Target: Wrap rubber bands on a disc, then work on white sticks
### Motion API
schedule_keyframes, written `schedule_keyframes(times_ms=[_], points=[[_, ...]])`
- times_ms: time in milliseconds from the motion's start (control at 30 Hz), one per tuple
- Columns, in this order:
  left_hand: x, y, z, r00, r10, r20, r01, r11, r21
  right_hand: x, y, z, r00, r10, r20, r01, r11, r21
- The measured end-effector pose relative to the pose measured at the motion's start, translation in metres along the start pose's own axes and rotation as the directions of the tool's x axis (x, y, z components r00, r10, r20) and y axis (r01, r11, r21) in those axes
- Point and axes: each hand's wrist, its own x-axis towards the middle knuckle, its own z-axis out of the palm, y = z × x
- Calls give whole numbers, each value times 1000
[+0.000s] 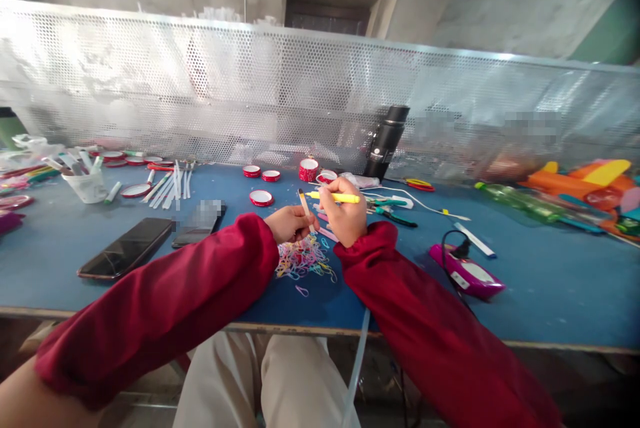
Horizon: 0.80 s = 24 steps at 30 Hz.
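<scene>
My left hand [293,223] pinches a pale narrow stick [307,213] with a dark upper end. In my right hand [349,215] is a yellow marker pen [345,199], its thin tip pointing left, close to the stick's upper end; whether they touch I cannot tell. Below both hands lies a loose heap of pastel rubber bands [305,258], partly hidden by my left sleeve. Some pink strips [327,233] lie beside my right hand, which covers part of them.
Two dark phones [127,247] lie left. White strips [173,187] and a cup of pens [86,187] stand further back. Behind my hands are red-rimmed tape rolls [261,198], a black bottle [387,143] and green-handled pliers [395,216]. A purple device [467,275] with a cable sits right.
</scene>
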Motion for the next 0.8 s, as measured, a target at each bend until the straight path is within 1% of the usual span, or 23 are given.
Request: schedule_keyframes(times_ms=[67,200,300,367,467,533,667,800], points=[[1,-1,0,1000,4,3,-4,1000,-2,0,0,0,1000,-1,-8,1,1000,19],[1,-1,0,1000,3,13,-3,1000,-3,-1,0,1,999,7,43,-8,1000,27],[1,-1,0,1000,1,7,-1,1000,-1,-1,1,1,1000,-6,19,7,1000,-4],[0,0,0,1000,5,4,-5,1000,-1,-1,1,1,1000,-2,2,2,1000,8],[0,0,0,1000,3,8,-3,1000,2,-1,0,1,999,3,41,-4,999,35],[0,1,0,1000,-3,8,3,1000,1,0,-1,1,999,-7,46,6,1000,14],[-1,1,1,1000,1,12,-1,1000,-2,0,-2,0,1000,-8,-4,8,1000,-3],[-2,2,1,1000,3,19,-3,1000,-2,0,-3,1,999,-11,34,10,1000,25]])
